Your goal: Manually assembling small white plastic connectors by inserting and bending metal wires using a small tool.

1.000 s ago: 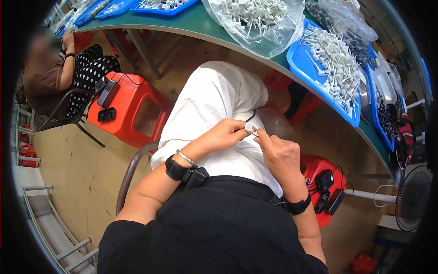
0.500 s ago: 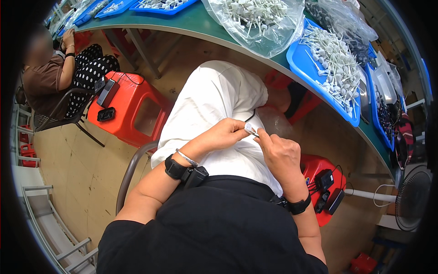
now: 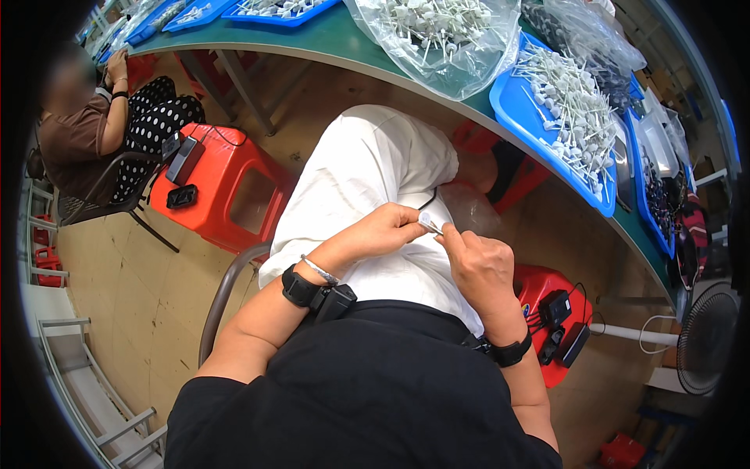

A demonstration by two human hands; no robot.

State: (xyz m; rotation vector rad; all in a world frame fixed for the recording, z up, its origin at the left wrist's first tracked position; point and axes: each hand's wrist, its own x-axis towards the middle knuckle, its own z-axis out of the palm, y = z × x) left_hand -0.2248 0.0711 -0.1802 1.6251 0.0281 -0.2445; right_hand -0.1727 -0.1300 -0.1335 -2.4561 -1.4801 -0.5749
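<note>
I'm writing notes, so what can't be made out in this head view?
In the head view:
White piece in the left hand: too small, partly covered by that hand.
Slim piece at the right hand: mostly hidden by that hand.
Clear plastic bag of white-headed stems: cut off by the upper edge.
Co-worker's raised hand: anything held is too small to tell.

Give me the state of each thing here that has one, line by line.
Left hand: pinching small white piece
Small white piece: held, partly hidden by fingers
Right hand: closed on thin item
Clear plastic bag: holding white stemmed pieces
Blue tray: partly covered
Red stool at left: upright, bearing black devices
Fan: spinning or not, unclear
</note>
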